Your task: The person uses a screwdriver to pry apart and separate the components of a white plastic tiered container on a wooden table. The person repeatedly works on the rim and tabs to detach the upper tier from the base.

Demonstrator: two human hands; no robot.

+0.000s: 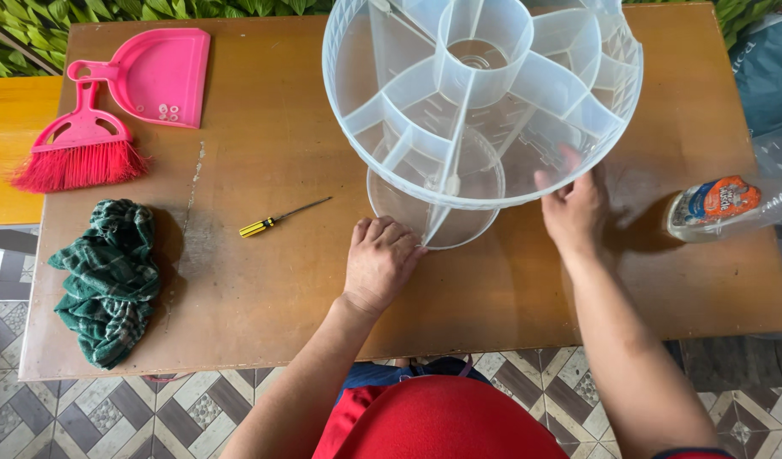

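My left hand (379, 259) has its fingers curled under, knuckles up, pressed against the rim of the one clear round base disc (435, 191) lying flat on the wooden table (263, 280); whether they pinch the rim I cannot tell. My right hand (574, 208) has its fingers together and reaching up, the tips on the lower wall of the one clear round divided organizer (480, 102), seen partly through the plastic.

I take the organizer as my landmark. It stands tilted over the disc, its open top turned toward me, showing a central ring with radial walls. Just to its right lies one clear plastic bottle with an orange label (722, 208), on its side. To its left, near, lies one screwdriver with a yellow and black handle (276, 219). Further left I count one pink dustpan (157, 75) with a few small white washers (167, 110) in it, one pink hand brush (80, 149), and below them one crumpled green checked cloth (108, 280).
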